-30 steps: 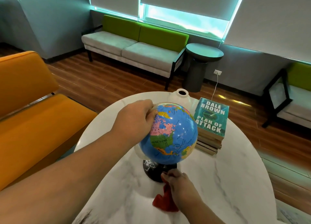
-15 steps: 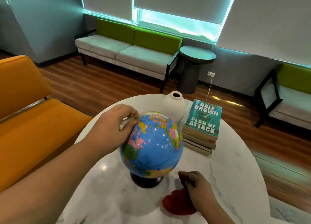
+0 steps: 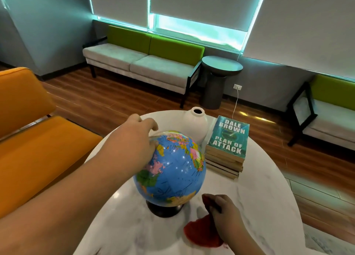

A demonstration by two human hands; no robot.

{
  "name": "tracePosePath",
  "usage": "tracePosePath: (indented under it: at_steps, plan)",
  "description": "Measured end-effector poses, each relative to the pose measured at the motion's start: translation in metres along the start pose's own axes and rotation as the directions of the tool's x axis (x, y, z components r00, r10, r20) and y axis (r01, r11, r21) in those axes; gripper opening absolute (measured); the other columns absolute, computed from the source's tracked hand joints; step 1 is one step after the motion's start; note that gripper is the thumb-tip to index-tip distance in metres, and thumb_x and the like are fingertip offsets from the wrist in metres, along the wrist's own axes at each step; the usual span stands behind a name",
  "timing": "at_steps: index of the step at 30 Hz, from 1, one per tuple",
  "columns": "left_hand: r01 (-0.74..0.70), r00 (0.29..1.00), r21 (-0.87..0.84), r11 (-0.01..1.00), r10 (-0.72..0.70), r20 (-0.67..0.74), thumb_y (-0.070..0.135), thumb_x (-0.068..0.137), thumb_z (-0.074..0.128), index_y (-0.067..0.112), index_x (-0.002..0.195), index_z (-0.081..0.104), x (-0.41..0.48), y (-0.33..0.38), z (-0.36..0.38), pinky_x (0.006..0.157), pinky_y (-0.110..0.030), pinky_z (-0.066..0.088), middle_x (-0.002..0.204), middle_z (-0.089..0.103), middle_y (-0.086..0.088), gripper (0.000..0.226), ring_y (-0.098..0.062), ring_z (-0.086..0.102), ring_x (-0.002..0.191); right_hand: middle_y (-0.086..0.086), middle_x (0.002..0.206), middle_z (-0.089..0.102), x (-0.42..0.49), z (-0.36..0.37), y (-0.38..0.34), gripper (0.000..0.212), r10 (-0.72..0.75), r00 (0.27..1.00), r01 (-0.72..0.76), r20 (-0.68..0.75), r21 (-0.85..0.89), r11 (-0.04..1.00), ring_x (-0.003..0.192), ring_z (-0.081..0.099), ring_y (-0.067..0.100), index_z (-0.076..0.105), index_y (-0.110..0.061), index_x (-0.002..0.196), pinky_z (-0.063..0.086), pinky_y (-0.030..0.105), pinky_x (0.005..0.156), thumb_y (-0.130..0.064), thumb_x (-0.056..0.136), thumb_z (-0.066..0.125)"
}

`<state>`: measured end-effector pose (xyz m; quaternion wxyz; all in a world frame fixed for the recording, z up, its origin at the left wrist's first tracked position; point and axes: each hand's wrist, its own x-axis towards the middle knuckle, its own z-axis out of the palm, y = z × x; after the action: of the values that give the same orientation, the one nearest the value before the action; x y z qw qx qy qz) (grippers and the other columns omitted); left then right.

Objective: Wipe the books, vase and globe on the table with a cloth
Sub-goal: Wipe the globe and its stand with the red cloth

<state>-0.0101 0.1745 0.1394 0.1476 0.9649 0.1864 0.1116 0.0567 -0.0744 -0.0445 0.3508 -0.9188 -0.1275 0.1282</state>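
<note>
On the marble table [image 3: 259, 197], the left hand [image 3: 132, 143] grips the globe [image 3: 172, 168] at its upper left, while the right hand [image 3: 224, 214] clutches the red cloth [image 3: 201, 233] on the tabletop just right of the globe's base, vase [image 3: 196, 122] and books [image 3: 226, 149] behind.

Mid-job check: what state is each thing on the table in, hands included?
globe: upright on its base, gripped at the top.
vase: upright, no hand on it.
books: closed, stacked.
cloth: bunched, lower part resting on the table.
left hand: grips the globe's top.
right hand: holds the cloth beside the globe's base.
</note>
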Motion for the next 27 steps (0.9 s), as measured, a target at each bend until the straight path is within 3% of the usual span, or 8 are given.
tracePosePath:
  at_steps: [3, 6, 11, 16, 20, 22, 27]
  plan:
    - [0.016, 0.999, 0.013, 1.0, -0.016, 0.05, 0.036, 0.094, 0.054, 0.03, 0.108, 0.059, 0.004, -0.002, -0.001, 0.063, -0.027, 0.047, 0.092, 0.054, 0.001, 0.016, -0.014, 0.052, 0.073, -0.014, 0.097, 0.052, -0.002, 0.001, 0.001, 0.032, 0.01, 1.0, -0.01, 0.007, 0.011, 1.0, 0.09, 0.05, 0.0, 0.069, -0.024, 0.11, 0.029, -0.003, 0.075, -0.003, 0.09, 0.056]
    - [0.028, 0.997, 0.002, 1.0, -0.028, 0.076, 0.035, 0.096, 0.05, 0.029, 0.099, 0.053, 0.004, -0.002, 0.0, 0.058, -0.028, 0.05, 0.083, 0.062, -0.001, 0.008, -0.01, 0.051, 0.061, -0.013, 0.097, 0.053, -0.002, 0.003, 0.002, 0.028, 0.012, 1.0, -0.012, -0.005, 0.033, 0.999, 0.089, 0.053, 0.001, 0.071, -0.02, 0.104, 0.029, -0.007, 0.073, -0.001, 0.089, 0.057]
    - [0.038, 0.993, -0.087, 0.995, -0.028, 0.115, 0.035, 0.093, 0.058, 0.024, 0.094, 0.057, 0.011, -0.007, -0.001, 0.069, -0.032, 0.053, 0.084, 0.066, -0.002, 0.011, -0.018, 0.062, 0.075, -0.016, 0.096, 0.052, -0.002, 0.002, 0.003, 0.026, -0.001, 1.0, 0.002, -0.023, 0.048, 0.999, 0.084, 0.049, -0.006, 0.07, -0.02, 0.105, 0.028, -0.008, 0.075, -0.004, 0.088, 0.06]
    - [-0.044, 0.971, -0.082, 0.996, 0.062, 0.233, 0.037, 0.09, 0.062, 0.023, 0.093, 0.061, 0.025, -0.011, -0.013, 0.079, -0.034, 0.054, 0.079, 0.065, 0.005, 0.014, -0.012, 0.063, 0.077, -0.015, 0.096, 0.052, -0.003, 0.002, 0.005, 0.027, 0.006, 1.0, -0.006, -0.016, 0.042, 0.999, 0.084, 0.05, -0.004, 0.07, -0.02, 0.105, 0.029, -0.005, 0.075, -0.003, 0.088, 0.059]
    - [-0.091, 0.962, -0.03, 0.995, 0.095, 0.255, 0.054, 0.087, 0.056, 0.024, 0.089, 0.06, 0.037, -0.011, -0.015, 0.069, -0.027, 0.047, 0.077, 0.061, 0.009, 0.03, -0.003, 0.056, 0.072, -0.012, 0.1, 0.055, -0.005, 0.003, 0.003, 0.032, 0.042, 0.999, -0.043, 0.026, 0.029, 0.999, 0.094, 0.054, 0.002, 0.07, -0.026, 0.103, 0.034, 0.009, 0.091, -0.002, 0.086, 0.059]
    - [-0.085, 0.969, 0.005, 0.996, 0.081, 0.232, 0.06, 0.087, 0.05, 0.025, 0.09, 0.06, 0.04, -0.008, -0.012, 0.063, -0.025, 0.043, 0.078, 0.061, 0.007, 0.037, -0.008, 0.055, 0.074, -0.012, 0.101, 0.057, -0.005, 0.005, 0.003, 0.037, 0.058, 0.998, -0.059, 0.037, 0.038, 0.998, 0.097, 0.058, 0.005, 0.068, -0.033, 0.097, 0.041, 0.02, 0.099, 0.0, 0.084, 0.059]
    - [-0.121, 0.977, 0.105, 0.987, 0.099, 0.189, 0.043, 0.091, 0.048, 0.025, 0.089, 0.059, 0.041, 0.002, -0.007, 0.066, -0.027, 0.045, 0.082, 0.062, 0.003, 0.021, -0.016, 0.057, 0.08, -0.012, 0.1, 0.057, -0.007, 0.004, 0.002, 0.038, 0.071, 0.997, -0.073, 0.031, 0.041, 0.996, 0.097, 0.06, 0.006, 0.067, -0.036, 0.093, 0.043, 0.02, 0.098, 0.0, 0.084, 0.058]
